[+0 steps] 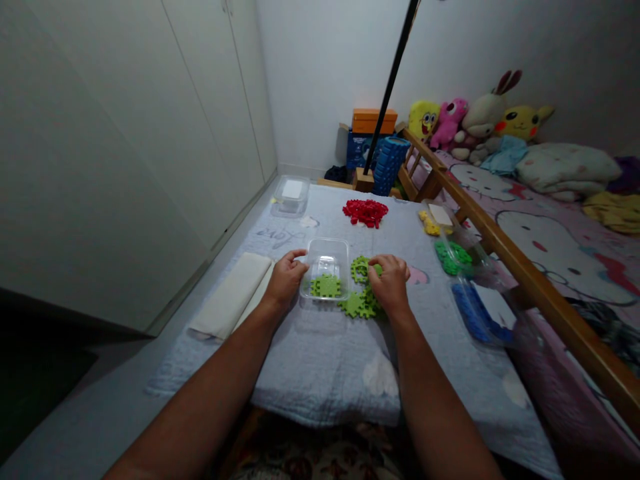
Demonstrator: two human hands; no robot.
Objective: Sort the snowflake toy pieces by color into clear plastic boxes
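A clear plastic container point(327, 243) stands in front of me, with light green toothed pieces point(326, 287) lying at its near end. The fingers of my left hand point(286, 279) are closed on its left wall. Just right of the container, a small heap of light green gear-shaped pieces point(356, 305) rests on the cloth. Over that heap my right hand point(391, 281) is pinched on a light green piece, partly hidden by the fingers. A ring-like green piece point(359, 269) shows beside the fingertips.
A red heap of pieces point(365, 213) lies farther back. Along the right edge are containers with yellow point(429, 224), green point(453, 257) and blue pieces point(480, 317). A lidded container point(291, 195) stands back left. Folded cloth point(233, 293) lies left; a wooden bed rail point(480, 227) borders the right.
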